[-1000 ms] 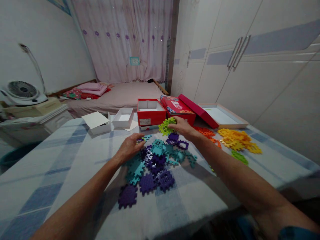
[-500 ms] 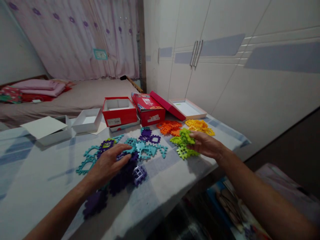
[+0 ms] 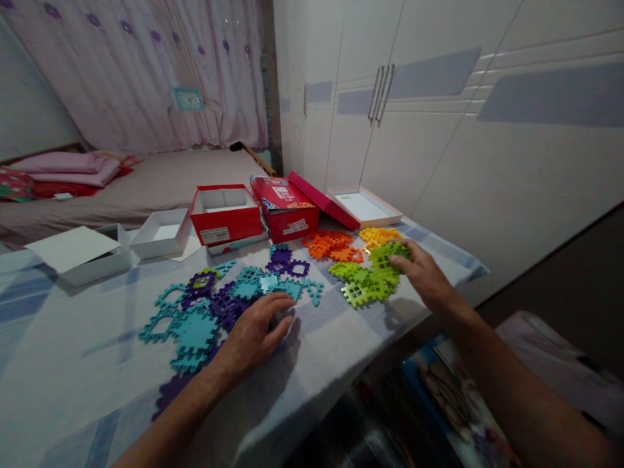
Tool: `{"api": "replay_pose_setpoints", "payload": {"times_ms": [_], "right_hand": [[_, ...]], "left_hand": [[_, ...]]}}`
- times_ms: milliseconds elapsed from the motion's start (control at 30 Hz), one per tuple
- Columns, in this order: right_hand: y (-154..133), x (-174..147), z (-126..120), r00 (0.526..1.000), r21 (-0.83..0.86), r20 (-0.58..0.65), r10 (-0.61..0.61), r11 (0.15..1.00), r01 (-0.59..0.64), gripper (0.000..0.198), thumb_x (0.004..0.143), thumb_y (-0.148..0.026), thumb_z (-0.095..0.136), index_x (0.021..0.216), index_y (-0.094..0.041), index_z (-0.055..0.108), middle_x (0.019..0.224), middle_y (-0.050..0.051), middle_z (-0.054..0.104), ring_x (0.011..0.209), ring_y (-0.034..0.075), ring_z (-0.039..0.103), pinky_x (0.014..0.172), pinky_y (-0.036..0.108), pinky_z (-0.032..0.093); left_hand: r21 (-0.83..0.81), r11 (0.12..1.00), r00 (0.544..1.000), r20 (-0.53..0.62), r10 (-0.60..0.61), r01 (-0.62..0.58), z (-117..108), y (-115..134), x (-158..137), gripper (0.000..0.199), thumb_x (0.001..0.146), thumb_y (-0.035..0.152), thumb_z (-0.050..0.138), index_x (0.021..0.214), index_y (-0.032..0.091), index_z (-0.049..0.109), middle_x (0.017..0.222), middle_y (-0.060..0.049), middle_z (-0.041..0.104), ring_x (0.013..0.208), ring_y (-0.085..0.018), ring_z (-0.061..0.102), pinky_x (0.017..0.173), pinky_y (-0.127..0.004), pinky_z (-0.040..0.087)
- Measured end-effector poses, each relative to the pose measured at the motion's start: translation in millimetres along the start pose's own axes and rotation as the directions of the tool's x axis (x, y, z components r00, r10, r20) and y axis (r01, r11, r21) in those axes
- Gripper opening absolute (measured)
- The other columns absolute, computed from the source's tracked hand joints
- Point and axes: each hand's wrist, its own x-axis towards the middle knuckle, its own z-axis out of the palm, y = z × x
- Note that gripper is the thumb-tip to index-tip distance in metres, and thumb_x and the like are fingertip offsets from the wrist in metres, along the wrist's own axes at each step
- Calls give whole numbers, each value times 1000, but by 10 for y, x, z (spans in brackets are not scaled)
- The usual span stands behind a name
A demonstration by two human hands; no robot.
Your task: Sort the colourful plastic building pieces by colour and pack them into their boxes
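Observation:
My right hand pinches a lime-green interlocking building tile with toothed edges. It is tilted up over the pile of lime-green tiles. My left hand hovers low over the near side of the table, fingers stretched and apart, nothing visible in it. Beyond its fingertips lie turquoise tiles, and to its left are more turquoise tiles and purple tiles. My left hand and forearm hide part of the purple ones.
Orange tiles and yellow tiles lie behind the green pile. Along the back stand an open red box, a closed red box, a leaning red lid, a shallow tray and white boxes. A cabinet rises behind.
My right hand has moved right and up, now with a larger green tile showing in it. My left hand has shifted right and nearer, uncovering turquoise and purple tiles. The camera view moved slightly.

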Motion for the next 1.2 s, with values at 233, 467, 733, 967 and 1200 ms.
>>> {"api": "replay_pose_setpoints", "payload": {"times_ms": [233,467,733,967,1200], "right_hand": [[-109,-302,560,880,-382,409,-240,831,404,48,83,-25,45,130,-14,50,127,12,59,114,23,56,100,36,41],[-10,-235,664,878,-629,329,-349,612,479,47,86,-29,49,129,-12,52,129,18,53,123,31,44,101,46,38],[-90,-246,706,778,-511,351,-520,590,625,37,90,-33,49,122,-16,57,125,15,55,121,29,47,103,46,36],[-380,-388,968,708,-512,529,-468,489,706,36,88,-30,54,121,-18,58,126,13,58,127,31,42,101,46,34],[-451,-344,1102,723,-638,654,-223,351,685,24,83,-21,56,106,-17,63,105,13,68,111,30,53,92,44,32]], "left_hand": [[57,995,994,-77,81,-77,59,-71,-28,26,88,31,49,102,22,68,116,-9,67,110,-21,62,97,-35,50],[101,994,991,-128,47,-34,-165,-81,-121,26,88,30,48,103,22,68,117,-9,67,111,-21,61,101,-37,47],[229,954,960,-241,-139,195,-784,-275,-638,41,85,48,53,114,22,65,127,-9,61,120,-26,55,106,-42,42],[445,874,977,-7,-214,195,-776,-563,-1085,85,69,52,73,142,20,44,151,-17,38,139,-38,34,111,-53,34],[443,872,973,-10,-230,211,-715,-649,-982,66,82,50,58,138,18,48,147,-16,43,135,-33,40,110,-47,37]]}}
